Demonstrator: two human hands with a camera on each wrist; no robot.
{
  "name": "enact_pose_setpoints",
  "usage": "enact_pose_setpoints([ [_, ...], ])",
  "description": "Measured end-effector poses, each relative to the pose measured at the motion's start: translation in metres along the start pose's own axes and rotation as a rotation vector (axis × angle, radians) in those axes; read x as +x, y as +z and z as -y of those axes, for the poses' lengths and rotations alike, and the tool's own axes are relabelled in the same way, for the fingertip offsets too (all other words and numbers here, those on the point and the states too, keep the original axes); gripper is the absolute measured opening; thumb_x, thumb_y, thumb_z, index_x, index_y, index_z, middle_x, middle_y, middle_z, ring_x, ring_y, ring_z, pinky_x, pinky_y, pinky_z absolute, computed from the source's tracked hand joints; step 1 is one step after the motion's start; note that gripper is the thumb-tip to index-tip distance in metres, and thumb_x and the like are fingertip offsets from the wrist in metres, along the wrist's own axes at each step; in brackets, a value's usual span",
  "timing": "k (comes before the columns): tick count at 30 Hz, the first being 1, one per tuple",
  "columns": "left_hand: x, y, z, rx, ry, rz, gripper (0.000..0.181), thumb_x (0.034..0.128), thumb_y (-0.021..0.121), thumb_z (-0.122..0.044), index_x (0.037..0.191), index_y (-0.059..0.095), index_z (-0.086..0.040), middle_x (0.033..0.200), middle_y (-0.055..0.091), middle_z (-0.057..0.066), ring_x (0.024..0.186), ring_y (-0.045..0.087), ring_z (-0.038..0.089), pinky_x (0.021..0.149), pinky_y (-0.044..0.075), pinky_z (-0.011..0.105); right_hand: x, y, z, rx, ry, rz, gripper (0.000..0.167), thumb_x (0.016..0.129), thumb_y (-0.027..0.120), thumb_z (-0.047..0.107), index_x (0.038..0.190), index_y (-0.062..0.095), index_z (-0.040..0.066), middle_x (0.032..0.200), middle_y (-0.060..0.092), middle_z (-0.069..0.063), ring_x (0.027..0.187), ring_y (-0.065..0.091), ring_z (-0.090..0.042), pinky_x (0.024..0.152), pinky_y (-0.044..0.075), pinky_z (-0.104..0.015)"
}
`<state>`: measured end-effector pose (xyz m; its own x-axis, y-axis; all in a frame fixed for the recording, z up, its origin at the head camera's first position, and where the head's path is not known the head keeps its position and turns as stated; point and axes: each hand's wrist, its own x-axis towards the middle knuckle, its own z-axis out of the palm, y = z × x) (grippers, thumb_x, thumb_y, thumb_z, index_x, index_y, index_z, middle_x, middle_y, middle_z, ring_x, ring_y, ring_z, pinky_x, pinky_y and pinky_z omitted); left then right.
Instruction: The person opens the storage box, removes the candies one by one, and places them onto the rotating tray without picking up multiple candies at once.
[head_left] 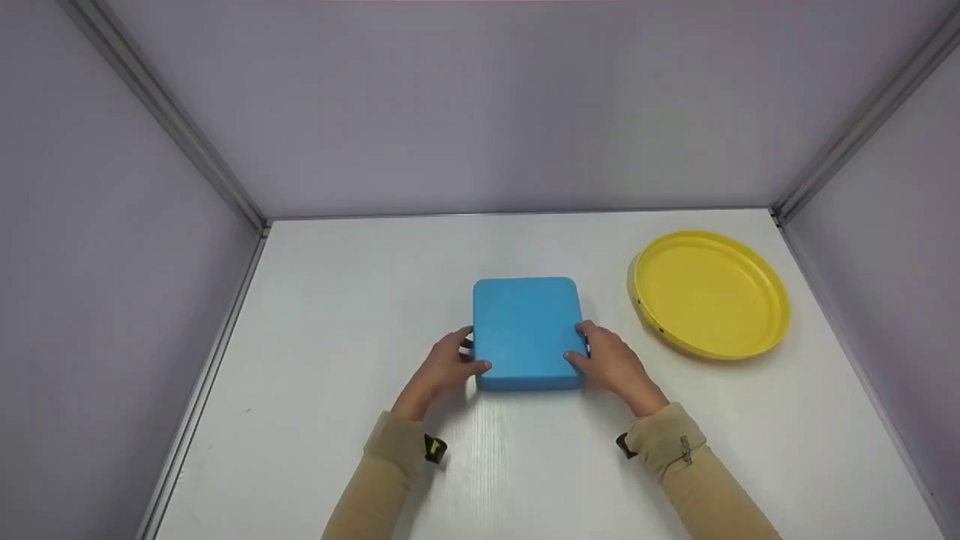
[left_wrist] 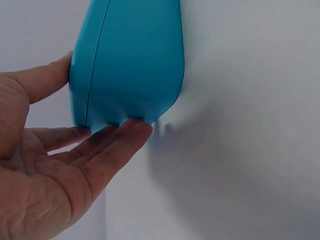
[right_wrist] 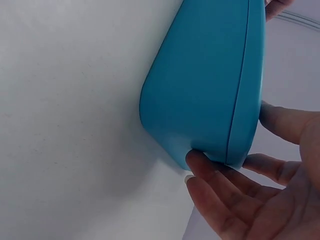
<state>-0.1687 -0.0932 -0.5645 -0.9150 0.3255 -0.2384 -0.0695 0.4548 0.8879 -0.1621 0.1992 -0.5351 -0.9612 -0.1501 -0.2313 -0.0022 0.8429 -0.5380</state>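
A blue box [head_left: 527,328] with rounded corners lies flat near the middle of the white table, held from both sides. The left hand [head_left: 448,363] grips its left side, thumb on the top edge and fingers against the side wall. On the right side the right hand [head_left: 613,363] holds it the same way, thumb over the top edge. Both wrist views show a thin seam running round the box [left_wrist: 132,60], [right_wrist: 200,75] near its top; the fingertips press on its wall. The box's underside is hidden.
A round yellow tray [head_left: 709,296] with a raised rim lies on the table [head_left: 337,300] at the right, beyond the right hand. Grey-white panels with metal edge strips enclose the table at the back, left and right.
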Motion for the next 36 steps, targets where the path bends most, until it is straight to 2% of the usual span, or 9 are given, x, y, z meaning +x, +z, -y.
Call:
enact_pose_setpoints([
  [9,-0.01,0.004,0.001,0.023,-0.001,0.036,0.081,0.0871,0.077,-0.026,0.15,0.033,0.0,0.129,0.053,0.018,0.114,0.057,0.033,0.09,0.05,0.044,-0.015,-0.001,-0.001,-0.064,-0.024,-0.007,0.056,0.092,0.07,0.028,0.134,0.049,-0.002,0.12,0.06,-0.021,0.107,0.059,-0.033,0.086,0.048,-0.051],
  [14,-0.015,0.004,0.0,0.044,0.025,0.049,0.079,0.0882,0.075,-0.027,0.149,0.033,0.001,0.127,0.053,0.018,0.113,0.057,0.032,0.09,0.05,0.045,-0.021,0.0,0.001,-0.116,-0.037,-0.017,0.055,0.093,0.07,0.03,0.133,0.049,-0.002,0.119,0.06,-0.021,0.108,0.06,-0.035,0.085,0.049,-0.053],
  [18,-0.02,0.008,-0.001,0.084,0.031,0.062,0.09,0.0865,0.077,-0.033,0.153,0.025,0.001,0.132,0.05,0.018,0.116,0.054,0.032,0.093,0.047,0.047,-0.024,-0.001,0.002,-0.118,-0.071,-0.052,0.052,0.091,0.072,0.027,0.13,0.05,0.001,0.118,0.056,-0.019,0.106,0.057,-0.033,0.085,0.048,-0.051],
  [22,-0.022,0.015,-0.001,0.142,0.04,0.069,0.109,0.0779,0.084,-0.036,0.155,0.016,0.0,0.143,0.04,0.02,0.127,0.046,0.033,0.102,0.04,0.047,-0.022,-0.004,0.006,-0.115,-0.134,-0.13,0.058,0.083,0.081,0.021,0.129,0.05,0.004,0.123,0.048,-0.019,0.11,0.05,-0.033,0.088,0.046,-0.051],
  [27,-0.023,0.026,-0.002,0.181,0.062,0.038,0.124,0.0689,0.091,-0.03,0.156,0.008,0.0,0.15,0.03,0.023,0.137,0.034,0.033,0.109,0.031,0.048,-0.016,-0.01,0.02,-0.147,-0.217,-0.201,0.059,0.08,0.083,0.019,0.13,0.053,0.006,0.126,0.049,-0.018,0.113,0.049,-0.035,0.087,0.046,-0.051],
  [31,-0.023,0.034,-0.002,0.183,0.068,-0.001,0.126,0.0684,0.092,-0.026,0.156,0.004,0.0,0.15,0.029,0.023,0.137,0.033,0.033,0.11,0.03,0.049,-0.006,-0.016,0.038,-0.188,-0.288,-0.232,0.053,0.084,0.08,0.021,0.129,0.056,0.006,0.125,0.051,-0.016,0.113,0.05,-0.035,0.086,0.047,-0.049],
  [36,-0.024,0.035,-0.002,0.173,0.08,-0.039,0.12,0.0705,0.09,-0.024,0.155,0.008,0.001,0.148,0.033,0.022,0.135,0.036,0.033,0.109,0.032,0.049,0.015,-0.028,0.069,-0.233,-0.333,-0.198,0.051,0.088,0.076,0.023,0.131,0.056,0.007,0.127,0.053,-0.015,0.116,0.051,-0.033,0.088,0.049,-0.048],
])
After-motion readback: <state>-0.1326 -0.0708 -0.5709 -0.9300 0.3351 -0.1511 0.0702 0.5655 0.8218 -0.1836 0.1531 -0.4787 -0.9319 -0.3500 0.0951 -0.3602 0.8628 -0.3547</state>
